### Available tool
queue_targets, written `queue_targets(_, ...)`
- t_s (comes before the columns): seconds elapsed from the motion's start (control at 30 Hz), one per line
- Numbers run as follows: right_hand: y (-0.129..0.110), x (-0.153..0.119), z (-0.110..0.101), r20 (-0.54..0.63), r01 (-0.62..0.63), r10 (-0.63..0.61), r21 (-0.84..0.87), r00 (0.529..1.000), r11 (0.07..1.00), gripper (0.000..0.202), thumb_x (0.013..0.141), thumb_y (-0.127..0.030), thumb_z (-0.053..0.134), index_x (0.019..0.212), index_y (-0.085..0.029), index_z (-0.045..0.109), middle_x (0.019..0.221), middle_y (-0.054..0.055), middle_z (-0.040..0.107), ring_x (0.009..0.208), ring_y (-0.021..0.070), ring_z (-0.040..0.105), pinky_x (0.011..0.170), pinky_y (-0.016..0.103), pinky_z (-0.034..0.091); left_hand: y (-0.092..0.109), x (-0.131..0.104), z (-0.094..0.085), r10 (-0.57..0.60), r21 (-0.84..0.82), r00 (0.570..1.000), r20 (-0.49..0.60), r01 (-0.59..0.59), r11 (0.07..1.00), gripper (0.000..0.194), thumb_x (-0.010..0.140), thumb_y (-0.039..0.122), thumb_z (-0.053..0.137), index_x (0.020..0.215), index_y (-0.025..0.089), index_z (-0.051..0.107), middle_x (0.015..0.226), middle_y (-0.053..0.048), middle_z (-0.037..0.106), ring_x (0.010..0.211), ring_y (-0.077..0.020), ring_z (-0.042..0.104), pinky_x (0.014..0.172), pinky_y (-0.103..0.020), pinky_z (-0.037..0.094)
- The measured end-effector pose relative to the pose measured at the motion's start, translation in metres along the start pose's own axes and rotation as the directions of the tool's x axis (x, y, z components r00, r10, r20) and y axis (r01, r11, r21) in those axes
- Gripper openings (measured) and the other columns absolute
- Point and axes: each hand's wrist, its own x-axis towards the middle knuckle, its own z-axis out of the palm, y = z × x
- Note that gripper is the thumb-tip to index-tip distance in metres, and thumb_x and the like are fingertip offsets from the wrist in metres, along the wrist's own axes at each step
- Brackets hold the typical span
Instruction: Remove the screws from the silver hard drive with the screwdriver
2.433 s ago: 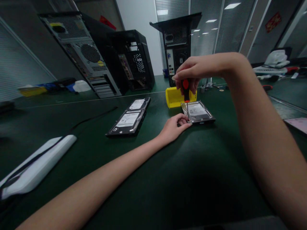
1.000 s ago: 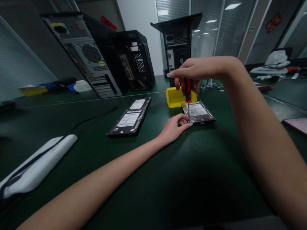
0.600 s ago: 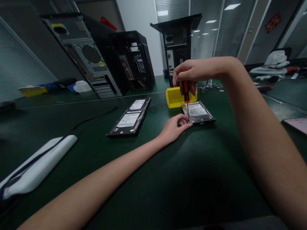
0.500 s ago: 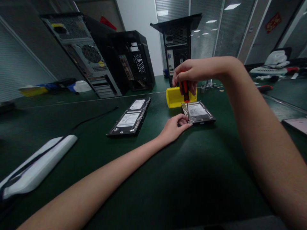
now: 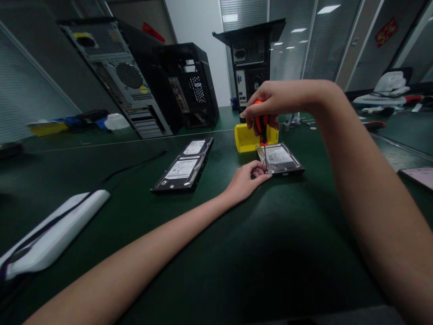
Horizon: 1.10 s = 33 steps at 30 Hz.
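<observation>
My right hand grips a red-and-black screwdriver from above. The screwdriver stands nearly upright, its thin shaft reaching down to the near left corner of a hard drive. At that same corner, my left hand closes thumb and fingers on the drive's edge beside the shaft. The screw under the tip is too small to make out. Just behind the drive is a yellow plastic box, partly covered by my right hand and the handle.
Two more hard drives lie end to end left of my hand. Computer cases stand along the back. A white object with a dark strap sits at the left, near a black cable. A phone-like slab lies far right.
My right hand's fingers have shifted slightly around the screwdriver handle, showing more of its red top. My left hand and the hard drive stay in place.
</observation>
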Motion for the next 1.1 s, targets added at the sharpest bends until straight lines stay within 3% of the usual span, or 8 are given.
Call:
queue_targets(0.17, 0.002, 0.0, 0.0, 0.002, -0.025, 0.025, 0.03, 1.0, 0.999, 0.036, 0.085, -0.046, 0.053, 0.079, -0.013, 0.066, 0.069, 0.007, 0.063, 0.06, 0.0117, 0.06, 0.053, 0.022, 0.049, 0.001, 0.0, 0.0, -0.002, -0.015, 1.0, 0.001, 0.002, 1.0, 0.028, 0.083, 0.035, 0.059, 0.1, 0.013, 0.059, 0.081, -0.002, 0.058, 0.073, -0.0129, 0.052, 0.067, -0.025, 0.042)
queue_targets(0.33, -0.001, -0.002, 0.001, 0.011, -0.053, 0.053, 0.052, 0.999, 0.997, 0.041, 0.08, -0.054, 0.056, 0.08, -0.013, 0.061, 0.073, 0.008, 0.065, 0.066, 0.0137, 0.063, 0.056, 0.021, 0.051, 0.002, 0.0, -0.001, -0.016, -0.011, 1.0, 0.005, 0.016, 1.0, 0.027, 0.082, 0.033, 0.059, 0.1, 0.013, 0.06, 0.081, -0.002, 0.058, 0.073, -0.0132, 0.053, 0.067, -0.025, 0.043)
queue_targets(0.43, -0.004, -0.006, 0.001, 0.098, -0.059, 0.041, 0.191, 0.994, 0.98, 0.052, 0.081, -0.065, 0.045, 0.085, -0.014, 0.057, 0.083, 0.009, 0.068, 0.074, 0.0145, 0.065, 0.062, 0.021, 0.053, 0.002, 0.0, 0.0, -0.01, -0.007, 1.0, -0.001, 0.01, 1.0, 0.027, 0.082, 0.033, 0.059, 0.1, 0.013, 0.06, 0.081, -0.003, 0.059, 0.073, -0.0134, 0.053, 0.068, -0.026, 0.043)
queue_targets(0.57, -0.004, -0.01, 0.001, 0.121, -0.135, 0.102, 0.316, 0.987, 0.939, 0.037, 0.091, -0.045, 0.035, 0.093, -0.016, 0.058, 0.085, 0.008, 0.069, 0.065, 0.0132, 0.065, 0.066, 0.024, 0.053, 0.0, 0.0, 0.0, 0.01, -0.01, 1.0, 0.005, -0.01, 1.0, 0.028, 0.083, 0.035, 0.059, 0.1, 0.013, 0.059, 0.082, -0.003, 0.059, 0.073, -0.0133, 0.053, 0.068, -0.026, 0.042)
queue_targets(0.67, -0.006, -0.01, 0.001, 0.115, -0.159, 0.129, 0.303, 0.985, 0.94, 0.026, 0.089, -0.032, 0.039, 0.096, -0.017, 0.059, 0.09, 0.009, 0.069, 0.066, 0.0152, 0.066, 0.067, 0.027, 0.054, 0.0, 0.0, -0.001, 0.007, -0.001, 1.0, 0.009, -0.007, 1.0, 0.029, 0.083, 0.036, 0.058, 0.101, 0.013, 0.059, 0.083, -0.003, 0.059, 0.074, -0.0134, 0.054, 0.068, -0.026, 0.043)
queue_targets(0.83, -0.007, -0.008, 0.001, 0.113, -0.125, 0.1, 0.246, 0.989, 0.961, 0.023, 0.089, -0.027, 0.044, 0.095, -0.014, 0.062, 0.094, 0.011, 0.069, 0.069, 0.0147, 0.067, 0.067, 0.026, 0.055, 0.001, -0.001, -0.002, -0.009, 0.003, 1.0, 0.015, 0.009, 1.0, 0.03, 0.083, 0.037, 0.058, 0.102, 0.013, 0.058, 0.085, -0.004, 0.06, 0.076, -0.0143, 0.055, 0.069, -0.027, 0.043)
queue_targets(0.97, 0.001, -0.006, -0.003, 0.122, -0.051, 0.023, 0.224, 0.992, 0.973, 0.029, 0.09, -0.037, 0.046, 0.098, -0.015, 0.064, 0.099, 0.01, 0.069, 0.07, 0.0135, 0.066, 0.069, 0.026, 0.055, 0.0, -0.001, -0.002, -0.002, 0.003, 1.0, 0.013, 0.002, 1.0, 0.031, 0.084, 0.038, 0.057, 0.102, 0.013, 0.058, 0.084, -0.004, 0.06, 0.076, -0.0144, 0.054, 0.069, -0.027, 0.044)
queue_targets(1.1, 0.004, -0.006, -0.005, 0.073, -0.046, 0.035, 0.167, 0.997, 0.985, 0.039, 0.087, -0.048, 0.05, 0.101, -0.016, 0.066, 0.096, 0.01, 0.069, 0.077, 0.0152, 0.066, 0.069, 0.026, 0.055, 0.001, -0.002, -0.002, -0.01, -0.003, 1.0, 0.015, 0.01, 1.0, 0.03, 0.084, 0.037, 0.057, 0.102, 0.014, 0.059, 0.086, -0.004, 0.06, 0.075, -0.0141, 0.054, 0.069, -0.027, 0.044)
